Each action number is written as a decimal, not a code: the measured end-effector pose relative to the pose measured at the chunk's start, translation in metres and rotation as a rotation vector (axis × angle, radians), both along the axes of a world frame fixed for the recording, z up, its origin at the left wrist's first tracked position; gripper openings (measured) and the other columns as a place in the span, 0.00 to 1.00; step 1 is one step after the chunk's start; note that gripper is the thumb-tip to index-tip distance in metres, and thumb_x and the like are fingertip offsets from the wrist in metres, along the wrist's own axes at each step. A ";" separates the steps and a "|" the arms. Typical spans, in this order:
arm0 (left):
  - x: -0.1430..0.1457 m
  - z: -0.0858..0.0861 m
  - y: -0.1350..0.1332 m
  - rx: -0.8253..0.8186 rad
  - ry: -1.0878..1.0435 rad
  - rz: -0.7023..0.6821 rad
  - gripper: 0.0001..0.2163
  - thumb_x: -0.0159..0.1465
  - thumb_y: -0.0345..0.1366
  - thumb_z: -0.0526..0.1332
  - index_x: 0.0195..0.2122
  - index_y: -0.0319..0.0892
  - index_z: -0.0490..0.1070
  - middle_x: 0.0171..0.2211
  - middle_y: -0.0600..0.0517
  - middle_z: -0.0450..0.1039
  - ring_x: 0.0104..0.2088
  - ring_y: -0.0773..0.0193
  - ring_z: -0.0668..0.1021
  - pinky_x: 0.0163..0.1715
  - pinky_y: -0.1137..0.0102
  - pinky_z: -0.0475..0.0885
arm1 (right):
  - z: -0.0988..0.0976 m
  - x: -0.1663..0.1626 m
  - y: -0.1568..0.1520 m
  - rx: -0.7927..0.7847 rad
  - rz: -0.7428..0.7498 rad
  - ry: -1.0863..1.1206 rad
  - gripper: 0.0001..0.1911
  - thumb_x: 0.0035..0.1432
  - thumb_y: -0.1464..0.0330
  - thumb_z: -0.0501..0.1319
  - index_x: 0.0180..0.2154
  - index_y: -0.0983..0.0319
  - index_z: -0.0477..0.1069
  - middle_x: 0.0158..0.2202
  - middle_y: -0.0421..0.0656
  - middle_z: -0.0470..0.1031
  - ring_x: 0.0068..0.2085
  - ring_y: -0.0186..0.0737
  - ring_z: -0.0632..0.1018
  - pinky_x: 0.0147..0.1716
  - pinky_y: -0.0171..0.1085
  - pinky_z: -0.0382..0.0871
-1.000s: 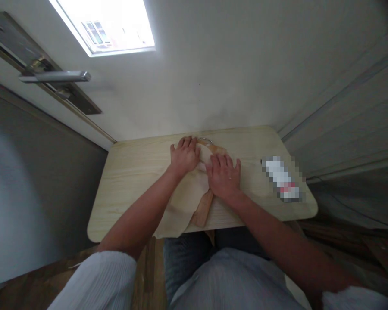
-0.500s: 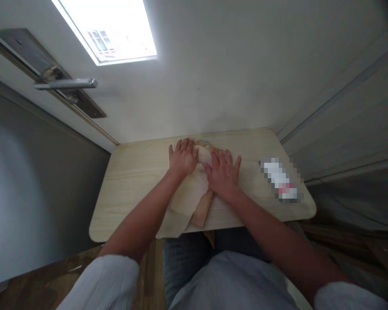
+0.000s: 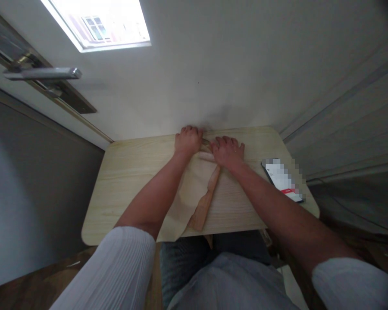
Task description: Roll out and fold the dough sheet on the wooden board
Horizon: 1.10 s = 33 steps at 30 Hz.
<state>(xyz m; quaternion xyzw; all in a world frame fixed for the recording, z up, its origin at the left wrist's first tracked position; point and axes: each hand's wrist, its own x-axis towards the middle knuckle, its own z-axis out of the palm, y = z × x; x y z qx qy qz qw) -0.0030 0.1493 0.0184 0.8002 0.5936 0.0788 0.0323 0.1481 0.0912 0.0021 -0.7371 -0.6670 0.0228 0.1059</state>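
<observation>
A beige cloth piece [image 3: 194,183] with a tan strip [image 3: 204,206] along its right side lies lengthwise on the small wooden table. Its near end hangs over the front edge. At its far end, my left hand [image 3: 189,141] has its fingers bent down over the cloth's left corner. My right hand [image 3: 228,151] grips the right corner, knuckles raised and fingers curled. Between the hands shows a folded or rolled bit of the cloth, with a thin metal-looking loop [image 3: 206,141] just beyond it. My palms and fingertips hide the exact grip.
The pale wooden table [image 3: 123,185] stands against a white door with a lever handle [image 3: 42,73] and a bright window pane [image 3: 113,21]. A phone-like flat object [image 3: 283,178], partly blurred out, lies at the table's right. A panelled wall closes off the right side.
Both hands have slid away from me to the cloth's far end. Their fingers went from spread flat to curled. The cloth now lies straighter, and the view has shifted slightly.
</observation>
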 end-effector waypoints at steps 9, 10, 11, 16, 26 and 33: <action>-0.016 -0.005 -0.043 0.134 -0.076 0.120 0.24 0.76 0.46 0.38 0.53 0.45 0.72 0.55 0.44 0.74 0.56 0.52 0.72 0.56 0.55 0.65 | -0.007 -0.031 -0.066 0.198 0.058 -0.015 0.29 0.71 0.52 0.45 0.64 0.61 0.65 0.65 0.55 0.66 0.65 0.60 0.60 0.63 0.68 0.39; -0.019 -0.005 -0.049 0.153 -0.084 0.127 0.24 0.76 0.46 0.38 0.55 0.46 0.71 0.57 0.45 0.73 0.57 0.53 0.72 0.59 0.53 0.62 | -0.009 -0.035 -0.074 0.199 0.073 -0.015 0.30 0.71 0.52 0.46 0.65 0.61 0.63 0.66 0.55 0.64 0.67 0.60 0.58 0.63 0.68 0.38; -0.021 -0.005 -0.054 0.168 -0.089 0.132 0.23 0.76 0.46 0.39 0.57 0.47 0.70 0.59 0.45 0.72 0.59 0.53 0.71 0.62 0.51 0.60 | -0.011 -0.037 -0.081 0.192 0.087 -0.013 0.31 0.71 0.52 0.47 0.65 0.61 0.62 0.67 0.55 0.63 0.68 0.61 0.57 0.63 0.68 0.37; -0.036 -0.011 -0.079 0.193 -0.081 0.092 0.24 0.75 0.47 0.40 0.65 0.46 0.62 0.67 0.45 0.64 0.67 0.54 0.63 0.68 0.46 0.50 | -0.010 -0.042 -0.090 0.135 0.095 0.016 0.28 0.71 0.55 0.47 0.68 0.56 0.60 0.68 0.50 0.61 0.69 0.60 0.55 0.64 0.68 0.37; -0.040 -0.014 -0.055 0.114 -0.018 0.086 0.27 0.74 0.49 0.37 0.69 0.47 0.58 0.70 0.47 0.59 0.70 0.50 0.58 0.66 0.43 0.52 | -0.003 -0.031 -0.041 0.088 0.029 -0.007 0.30 0.71 0.53 0.43 0.66 0.60 0.63 0.69 0.50 0.60 0.68 0.62 0.57 0.64 0.70 0.40; -0.022 -0.011 -0.013 0.086 0.010 0.024 0.26 0.75 0.44 0.36 0.57 0.47 0.72 0.59 0.46 0.73 0.60 0.49 0.70 0.62 0.44 0.58 | -0.003 -0.011 0.005 0.065 0.040 0.003 0.31 0.71 0.52 0.42 0.66 0.57 0.62 0.68 0.50 0.61 0.67 0.64 0.60 0.62 0.70 0.46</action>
